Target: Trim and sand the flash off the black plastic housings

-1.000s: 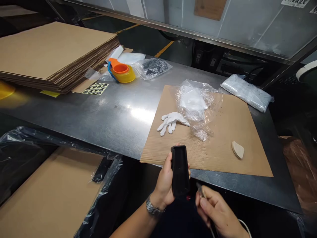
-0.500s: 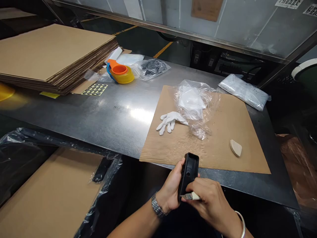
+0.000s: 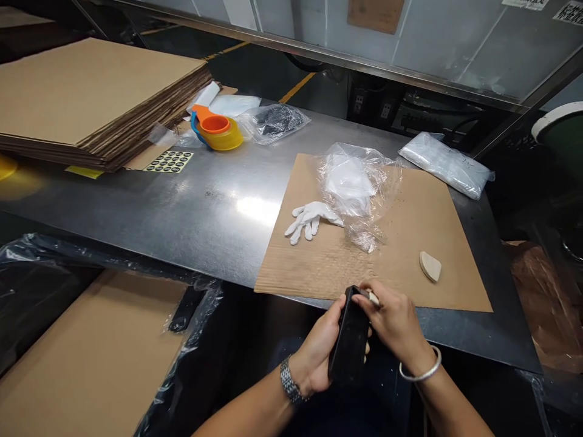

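My left hand (image 3: 319, 346) is wrapped around a black rectangular plastic part (image 3: 350, 346), held tilted just off the table's front edge. My right hand (image 3: 389, 315) grips a small knife with an off-white handle (image 3: 373, 298) against the part's upper end. Fingers cover most of the knife, and its blade is hidden. Past the hands, a brown cardboard sheet (image 3: 314, 273) carries a white glove (image 3: 310, 220), a crumpled clear plastic bag (image 3: 353, 182) with white material inside, and a beige wedge-shaped block (image 3: 430, 267).
The metal table (image 3: 218, 237) bears a stack of cardboard (image 3: 100, 91), a tape dispenser (image 3: 216, 127), a sticker sheet (image 3: 168, 162) and a bag with dark contents (image 3: 277, 124). A wrapped packet (image 3: 446, 164) lies at the far right corner. A plastic-lined box (image 3: 100, 352) stands lower left.
My right hand has moved the knife from the near end of the black part up to its far end. The part has turned, so its recessed face shows less.
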